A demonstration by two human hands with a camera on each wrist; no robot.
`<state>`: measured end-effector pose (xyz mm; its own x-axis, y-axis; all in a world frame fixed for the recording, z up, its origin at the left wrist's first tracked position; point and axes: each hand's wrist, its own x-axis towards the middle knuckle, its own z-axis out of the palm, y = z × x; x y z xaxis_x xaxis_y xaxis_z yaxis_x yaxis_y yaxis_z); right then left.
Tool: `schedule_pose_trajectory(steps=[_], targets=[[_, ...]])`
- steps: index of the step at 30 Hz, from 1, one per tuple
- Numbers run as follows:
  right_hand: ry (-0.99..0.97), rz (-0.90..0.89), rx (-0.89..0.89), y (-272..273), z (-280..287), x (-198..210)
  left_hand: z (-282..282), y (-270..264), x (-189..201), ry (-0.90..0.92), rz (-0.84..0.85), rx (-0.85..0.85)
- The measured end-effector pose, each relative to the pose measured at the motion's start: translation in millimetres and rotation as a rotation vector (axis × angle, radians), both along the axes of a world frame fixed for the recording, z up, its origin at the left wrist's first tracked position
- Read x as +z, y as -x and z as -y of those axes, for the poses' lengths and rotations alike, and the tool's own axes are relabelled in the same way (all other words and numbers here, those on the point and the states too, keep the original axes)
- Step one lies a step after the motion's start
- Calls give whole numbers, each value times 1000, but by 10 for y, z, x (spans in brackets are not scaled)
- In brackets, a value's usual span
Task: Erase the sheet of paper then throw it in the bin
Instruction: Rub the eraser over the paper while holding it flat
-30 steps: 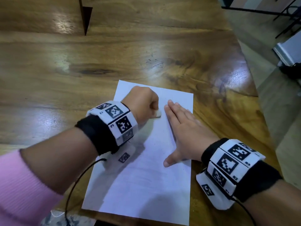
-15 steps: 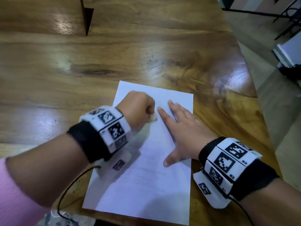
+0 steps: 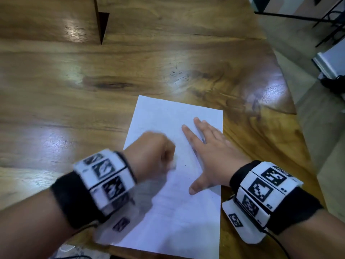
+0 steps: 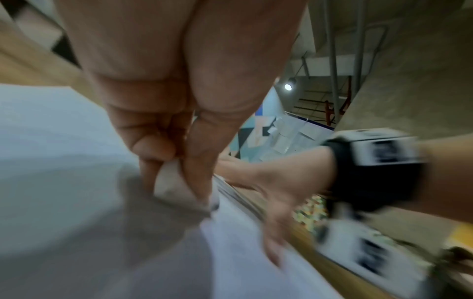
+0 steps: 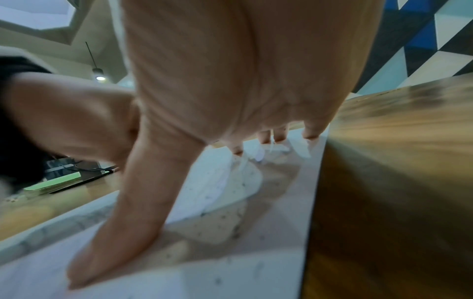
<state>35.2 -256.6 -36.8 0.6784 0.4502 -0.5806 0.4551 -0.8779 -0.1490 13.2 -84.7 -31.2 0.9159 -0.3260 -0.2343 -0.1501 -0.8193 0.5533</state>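
A white sheet of paper (image 3: 173,217) lies on the wooden table (image 3: 93,90) near its front edge. My left hand (image 3: 155,156) is curled in a fist over the sheet's left middle and pinches a small white eraser (image 3: 172,164), which touches the paper (image 4: 64,131). In the left wrist view the eraser (image 4: 171,186) shows between thumb and fingers. My right hand (image 3: 209,154) lies flat on the sheet's right side with fingers spread and straight, pressing it down. In the right wrist view the thumb and fingertips (image 5: 309,133) press the paper (image 5: 230,273), which is speckled with dark crumbs.
The table's right edge (image 3: 291,101) drops to a grey floor. A dark notch (image 3: 101,25) cuts into the table at the back. A green flat object (image 5: 56,182) lies further along the table in the right wrist view. No bin is in view.
My left hand with the eraser has slid toward me and a little left down the sheet; it is blurred with motion. The right hand has kept its place on the paper.
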Motion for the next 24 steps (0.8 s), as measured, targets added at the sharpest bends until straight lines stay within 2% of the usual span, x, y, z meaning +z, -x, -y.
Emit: schedule_pose_trajectory(steps=[3, 8, 10, 13, 18, 20, 22, 24], targets=[[-17, -5, -5, 3, 11, -7, -21, 158, -28, 9, -127, -92], [-8, -1, 0, 8, 8, 2, 162, -280, -7, -48, 64, 134], [-6, -9, -1, 3, 0, 15, 153, -184, -10, -49, 36, 50], [-6, -16, -2, -4, 6, 8, 89, 19, -33, -22, -117, -135], [12, 6, 3, -4, -16, -5, 64, -95, -41, -62, 62, 37], [37, 15, 8, -16, -43, 4, 25, -41, -29, -80, -11, -83], [52, 22, -2, -19, -83, 10, -29, 7, 21, -99, -157, -182], [49, 42, -24, -9, -126, 11, -71, -91, 76, -136, -234, -179]])
